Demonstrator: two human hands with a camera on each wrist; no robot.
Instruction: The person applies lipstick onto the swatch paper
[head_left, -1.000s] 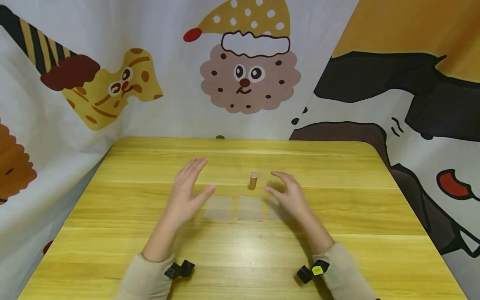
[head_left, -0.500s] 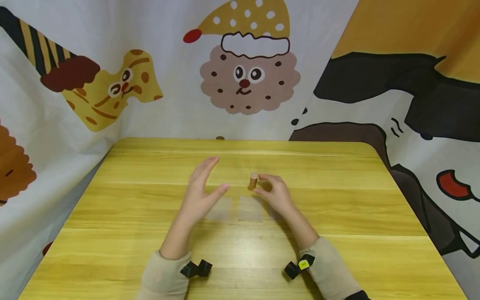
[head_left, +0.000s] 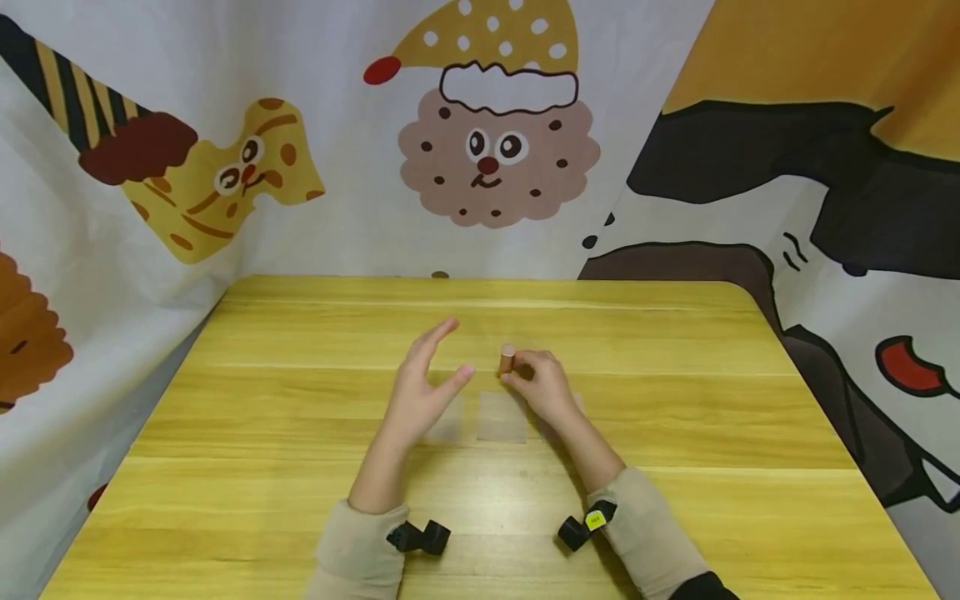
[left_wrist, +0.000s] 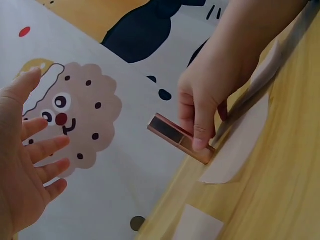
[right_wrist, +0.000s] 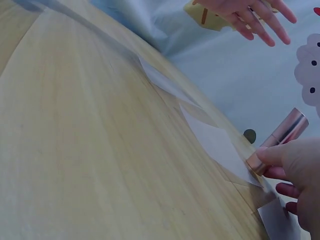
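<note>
A rose-gold lipstick (head_left: pixel 506 359) stands upright on the table, behind a row of pale squares. My right hand (head_left: pixel 546 387) pinches it low down between thumb and fingers, as the right wrist view shows with the lipstick (right_wrist: pixel 285 134) jutting up past the thumb (right_wrist: pixel 270 156). In the left wrist view a dark panel runs along the side of the lipstick (left_wrist: pixel 170 132). To the left of it, my left hand (head_left: pixel 420 400) hovers with fingers spread and thumb apart, touching nothing. The middle pale square (head_left: pixel 502 417) lies in front of the lipstick; the outer two are partly covered by my hands.
The wooden table (head_left: pixel 247 467) reaches back to a white cloth (head_left: pixel 337 233) printed with cartoon food. Each wrist wears a small black camera, the left camera (head_left: pixel 420 537) and the right camera (head_left: pixel 585 527).
My right hand has moved left to the lipstick and now pinches it. The left hand has drifted right, closer to the lipstick, still spread.
</note>
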